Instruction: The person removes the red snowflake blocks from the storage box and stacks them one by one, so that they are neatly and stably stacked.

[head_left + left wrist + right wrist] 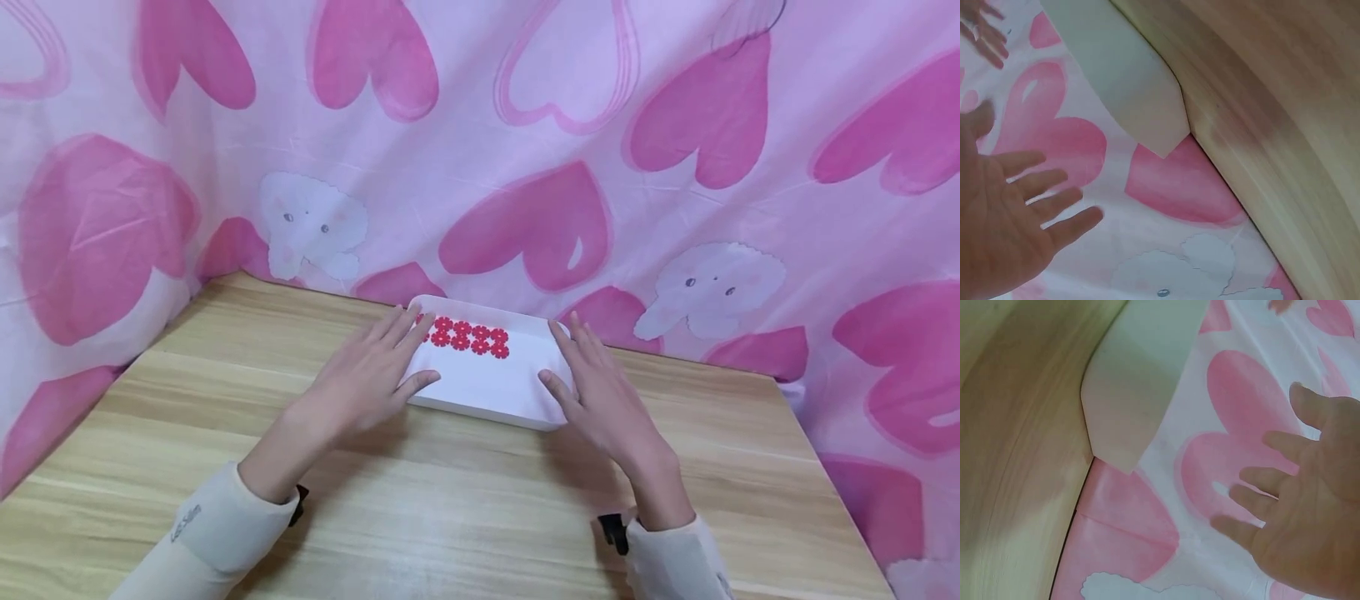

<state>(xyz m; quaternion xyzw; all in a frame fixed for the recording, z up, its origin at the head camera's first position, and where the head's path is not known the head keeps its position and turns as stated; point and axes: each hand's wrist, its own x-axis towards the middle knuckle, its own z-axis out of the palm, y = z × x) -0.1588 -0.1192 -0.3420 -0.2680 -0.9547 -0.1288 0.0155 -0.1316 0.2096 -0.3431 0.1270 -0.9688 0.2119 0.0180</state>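
Observation:
A shallow white tray (480,390) lies on the wooden table, its outer wall filling the upper part of both wrist views. Red flower-shaped pieces (461,337), several of them, sit inside in two rows towards the back left. My left hand (363,371) is spread over the tray's left end, fingers straight, covering some pieces in the head view. At the right end is my right hand (603,392), also with extended fingers. From the wrists, the left palm (1004,231) and right palm (1310,506) appear bare and apart from the tray wall.
The wooden table (420,500) reaches back to a pink curtain (405,175) printed with hearts and white animal figures. This cloth hangs behind the table and along its left and right sides. A black strap (615,533) shows at the right sleeve cuff.

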